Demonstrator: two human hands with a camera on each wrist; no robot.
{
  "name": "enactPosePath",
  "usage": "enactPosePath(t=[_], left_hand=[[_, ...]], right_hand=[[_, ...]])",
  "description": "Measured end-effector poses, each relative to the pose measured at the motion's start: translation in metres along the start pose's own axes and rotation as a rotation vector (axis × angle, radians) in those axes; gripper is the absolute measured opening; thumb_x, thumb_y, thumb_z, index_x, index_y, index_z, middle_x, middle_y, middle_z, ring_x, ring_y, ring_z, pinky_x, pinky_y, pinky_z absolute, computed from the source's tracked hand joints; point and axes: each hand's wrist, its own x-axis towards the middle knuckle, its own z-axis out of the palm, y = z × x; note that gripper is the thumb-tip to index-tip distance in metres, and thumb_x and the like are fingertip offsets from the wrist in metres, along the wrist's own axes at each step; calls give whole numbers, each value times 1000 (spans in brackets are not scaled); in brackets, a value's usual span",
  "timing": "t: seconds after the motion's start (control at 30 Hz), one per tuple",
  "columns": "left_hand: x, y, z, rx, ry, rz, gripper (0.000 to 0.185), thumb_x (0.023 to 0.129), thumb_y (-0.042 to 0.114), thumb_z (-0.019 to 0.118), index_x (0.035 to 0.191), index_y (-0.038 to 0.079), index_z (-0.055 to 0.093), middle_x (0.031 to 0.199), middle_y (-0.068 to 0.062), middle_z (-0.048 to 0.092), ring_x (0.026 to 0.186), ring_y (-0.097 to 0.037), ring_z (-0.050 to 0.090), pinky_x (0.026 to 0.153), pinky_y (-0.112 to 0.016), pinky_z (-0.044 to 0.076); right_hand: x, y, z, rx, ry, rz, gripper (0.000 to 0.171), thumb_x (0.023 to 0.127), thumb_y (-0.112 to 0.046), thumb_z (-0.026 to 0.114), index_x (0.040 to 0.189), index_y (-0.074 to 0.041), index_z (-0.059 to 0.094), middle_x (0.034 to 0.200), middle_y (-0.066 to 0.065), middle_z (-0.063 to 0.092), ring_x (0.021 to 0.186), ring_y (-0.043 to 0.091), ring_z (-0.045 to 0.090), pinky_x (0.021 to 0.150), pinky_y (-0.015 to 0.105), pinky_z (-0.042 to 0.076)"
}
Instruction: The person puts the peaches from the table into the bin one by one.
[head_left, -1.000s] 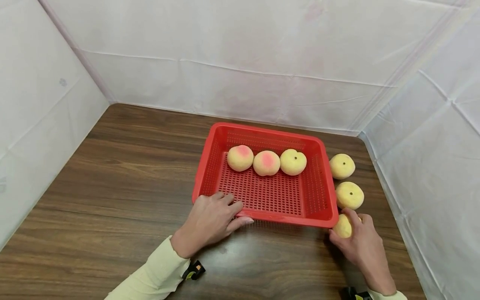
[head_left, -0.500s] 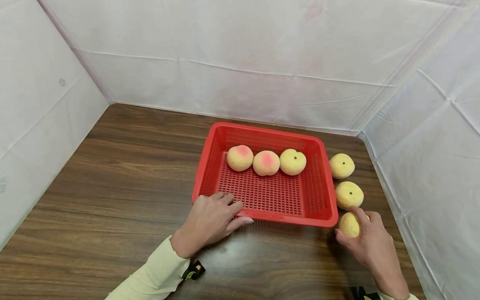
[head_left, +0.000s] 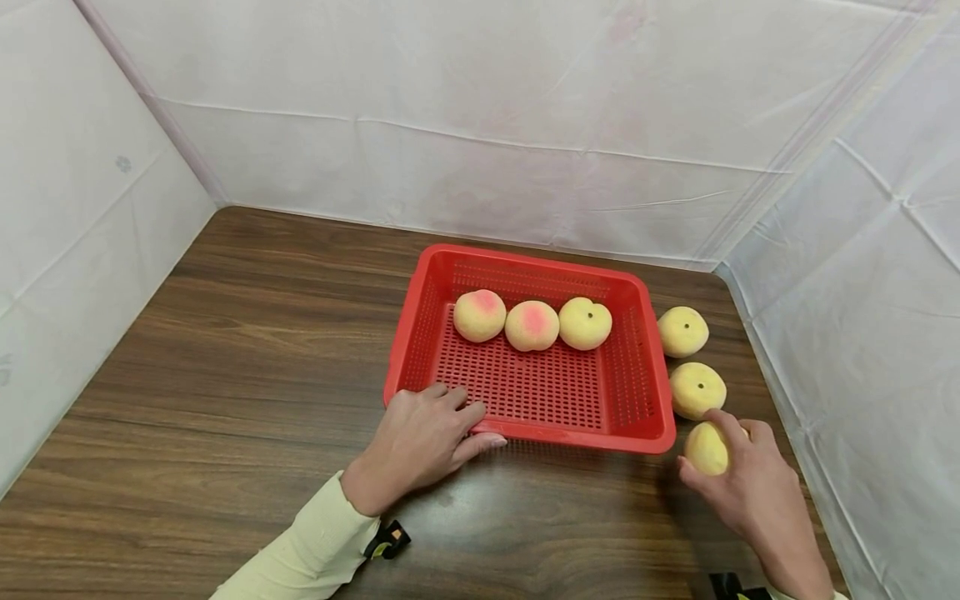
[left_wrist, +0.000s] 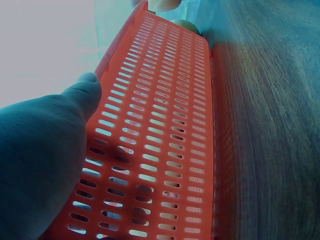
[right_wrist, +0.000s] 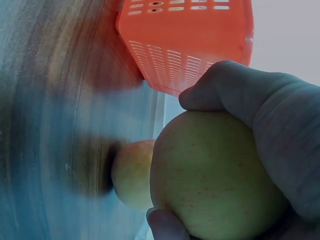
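Observation:
A red slotted basket (head_left: 416,329) stands on the wooden table with three yellow peaches in a row at its back: a blushed one (head_left: 480,315), another blushed one (head_left: 532,325) and a plain one (head_left: 585,323). My left hand (head_left: 427,437) grips the basket's near left rim, its thumb (left_wrist: 82,92) against the wall (left_wrist: 165,130). My right hand (head_left: 746,483) holds a yellow peach (head_left: 705,448) (right_wrist: 210,175) just off the basket's near right corner (right_wrist: 185,45). Two more peaches (head_left: 683,332) (head_left: 697,390) lie on the table to the basket's right.
White sheeting walls close in the table at the back, left and right (head_left: 847,333). The brown tabletop (head_left: 247,350) stretches wide to the left of the basket. A black strap (head_left: 386,542) shows at my left wrist.
My right hand has carried its peach a little to the right and up from the table, away from the basket's corner. The left hand and the basket have stayed put.

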Motion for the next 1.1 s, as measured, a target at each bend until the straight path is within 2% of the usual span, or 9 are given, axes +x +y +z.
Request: enactPosePath(t=[0.33, 0.6, 0.73, 0.93, 1.1], left_hand=[[0, -1, 0, -2, -12, 0, 50, 97, 70, 51, 77, 25, 60, 68, 5, 58, 55, -15, 53, 43, -25, 14], [-1, -1, -2, 2, -13, 0, 51, 98, 70, 49, 76, 25, 58, 67, 6, 56, 54, -14, 51, 43, -25, 13], [-1, 0, -2, 3, -8, 1, 50, 97, 70, 51, 76, 25, 58, 67, 5, 56, 54, -15, 52, 44, -25, 12], [0, 0, -1, 3, 5, 3, 49, 96, 70, 54, 76, 25, 58, 66, 5, 54, 54, -15, 52, 44, -24, 12], [0, 1, -2, -2, 0, -2, 50, 96, 69, 56, 73, 24, 55, 65, 5, 50, 53, -14, 48, 46, -24, 10]], right_hand=[[2, -5, -9, -24, -17, 9, 70, 75, -33, 85, 134, -8, 57, 121, 32, 50, 91, 47, 62, 68, 59, 48], [3, -11, -18, 8, 66, -77, 67, 73, -28, 86, 132, -9, 60, 119, 28, 53, 86, 44, 63, 65, 47, 45], [6, -17, -24, 18, 95, -111, 67, 73, -27, 87, 132, -10, 61, 120, 27, 54, 86, 43, 63, 64, 46, 44], [15, -28, -33, 0, 97, -162, 68, 73, -29, 87, 133, -10, 61, 121, 26, 54, 82, 42, 62, 59, 40, 40], [23, -41, -39, -16, 71, -186, 63, 76, -31, 84, 133, -18, 61, 122, 24, 53, 77, 36, 60, 57, 34, 35]])
